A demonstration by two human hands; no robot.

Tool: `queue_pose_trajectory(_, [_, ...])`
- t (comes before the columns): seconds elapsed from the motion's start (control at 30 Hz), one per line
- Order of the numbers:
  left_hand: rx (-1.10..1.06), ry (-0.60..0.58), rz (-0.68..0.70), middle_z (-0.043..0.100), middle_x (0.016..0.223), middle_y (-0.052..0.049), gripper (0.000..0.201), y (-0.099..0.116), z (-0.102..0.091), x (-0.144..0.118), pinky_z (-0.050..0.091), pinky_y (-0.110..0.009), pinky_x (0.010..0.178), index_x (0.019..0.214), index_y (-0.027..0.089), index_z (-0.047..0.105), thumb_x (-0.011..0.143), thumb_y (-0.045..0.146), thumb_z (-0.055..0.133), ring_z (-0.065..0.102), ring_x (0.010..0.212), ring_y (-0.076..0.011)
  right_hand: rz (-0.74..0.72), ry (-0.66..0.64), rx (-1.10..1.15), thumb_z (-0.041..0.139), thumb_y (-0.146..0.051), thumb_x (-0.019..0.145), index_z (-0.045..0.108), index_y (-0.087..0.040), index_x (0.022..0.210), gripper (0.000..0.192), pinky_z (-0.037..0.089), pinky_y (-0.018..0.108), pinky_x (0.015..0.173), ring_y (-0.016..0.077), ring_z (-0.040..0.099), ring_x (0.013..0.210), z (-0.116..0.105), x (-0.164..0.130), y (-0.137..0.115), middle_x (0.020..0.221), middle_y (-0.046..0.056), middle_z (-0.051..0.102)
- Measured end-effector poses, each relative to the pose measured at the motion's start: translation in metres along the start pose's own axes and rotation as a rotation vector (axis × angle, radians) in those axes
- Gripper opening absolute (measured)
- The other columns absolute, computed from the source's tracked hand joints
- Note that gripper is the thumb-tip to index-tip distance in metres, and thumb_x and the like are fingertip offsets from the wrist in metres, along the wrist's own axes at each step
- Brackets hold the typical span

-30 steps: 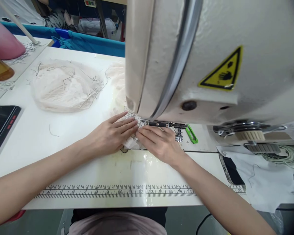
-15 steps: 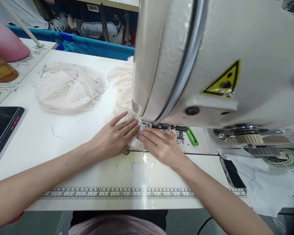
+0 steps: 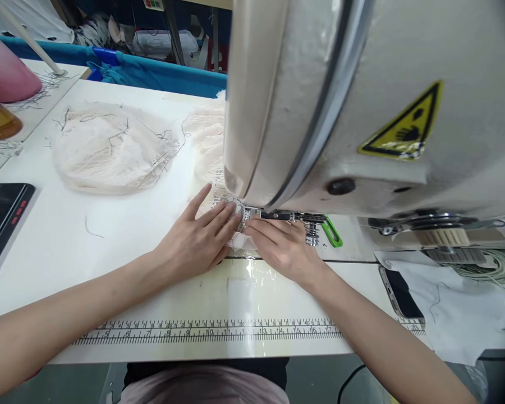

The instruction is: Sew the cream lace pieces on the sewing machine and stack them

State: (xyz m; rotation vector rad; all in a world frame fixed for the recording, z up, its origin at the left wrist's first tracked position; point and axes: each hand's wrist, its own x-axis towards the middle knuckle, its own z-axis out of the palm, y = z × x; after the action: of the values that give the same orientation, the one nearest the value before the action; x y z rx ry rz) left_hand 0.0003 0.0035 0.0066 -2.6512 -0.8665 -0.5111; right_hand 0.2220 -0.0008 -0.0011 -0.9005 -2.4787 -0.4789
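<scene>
Both hands are busy with a pale, lacy fabric [image 3: 208, 147] at the head of a big cream sewing machine [image 3: 303, 106]. The fabric sits roughly midway along the desk [image 3: 126, 241], with a bit showing between the hands and the rest running toward the far edge, where the machine head covers part of it.

Left hand [image 3: 200, 238] is palm down and pretty flat, far-side finger splayed away from the others, pressing on the lace rather than clutching it. Right hand [image 3: 284, 247] has its fingers close together and slightly bent, tips at the fabric right beside the metal presser parts [image 3: 278, 215]. Can't tell if it's actually pinching any cloth, since the fingertips are partly hidden.

Just right of that hand there's a green clip-like thing [image 3: 331, 232]. A pale see-through bundle [image 3: 113, 148] with dark loose threads sits toward the far left corner, and a black device with red marks [image 3: 6, 224] is by the left edge. A printed ruler [image 3: 219, 331] runs along the near edge, with 1 phone [image 3: 402, 292] at its right end, beside a white cloth [image 3: 454, 320] that hangs over the near right corner.
</scene>
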Motion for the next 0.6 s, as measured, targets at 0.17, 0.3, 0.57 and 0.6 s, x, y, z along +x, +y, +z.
queue_pose_trajectory(0.17, [0.016, -0.009, -0.007, 0.069, 0.116, -0.017, 0.036, 0.0008, 0.0001, 0.0015, 0.037, -0.064, 0.108, 0.119, 0.005, 0.062, 0.096, 0.021, 0.039, 0.067, 0.107, -0.0302, 0.003, -0.017, 0.007, 0.057, -0.004, 0.086, 0.064, -0.019, 0.099, 0.021, 0.044, 0.026, 0.072, 0.0080, 0.065, 0.088, 0.0010, -0.0004, 0.0001, 0.106, -0.006, 0.073])
queue_pose_trajectory(0.3, [0.034, -0.020, -0.016, 0.069, 0.116, -0.017, 0.037, 0.0013, -0.0008, 0.0032, 0.038, -0.065, 0.107, 0.119, 0.005, 0.062, 0.097, 0.023, 0.039, 0.067, 0.107, -0.0298, -0.002, -0.032, 0.012, 0.057, -0.005, 0.088, 0.065, -0.018, 0.100, 0.019, 0.048, 0.024, 0.077, 0.0081, 0.065, 0.091, 0.0001, -0.0009, 0.0011, 0.107, -0.003, 0.073])
queue_pose_trajectory(0.57, [0.025, -0.009, -0.020, 0.069, 0.116, -0.016, 0.032, 0.0010, -0.0003, 0.0009, 0.036, -0.065, 0.108, 0.119, 0.011, 0.062, 0.096, 0.024, 0.044, 0.067, 0.108, -0.0293, -0.007, -0.029, 0.039, 0.051, -0.009, 0.093, 0.066, -0.016, 0.104, 0.020, 0.053, 0.026, 0.071, 0.0117, 0.067, 0.092, -0.0001, -0.0014, 0.0074, 0.107, 0.002, 0.073])
queue_pose_trajectory(0.6, [0.019, -0.009, -0.022, 0.069, 0.116, -0.016, 0.032, 0.0011, -0.0002, 0.0006, 0.035, -0.065, 0.108, 0.119, 0.011, 0.063, 0.096, 0.024, 0.044, 0.066, 0.108, -0.0294, -0.004, -0.031, 0.049, 0.050, -0.010, 0.093, 0.066, -0.016, 0.103, 0.020, 0.053, 0.026, 0.070, 0.0125, 0.067, 0.093, 0.0001, -0.0010, 0.0081, 0.106, 0.002, 0.073])
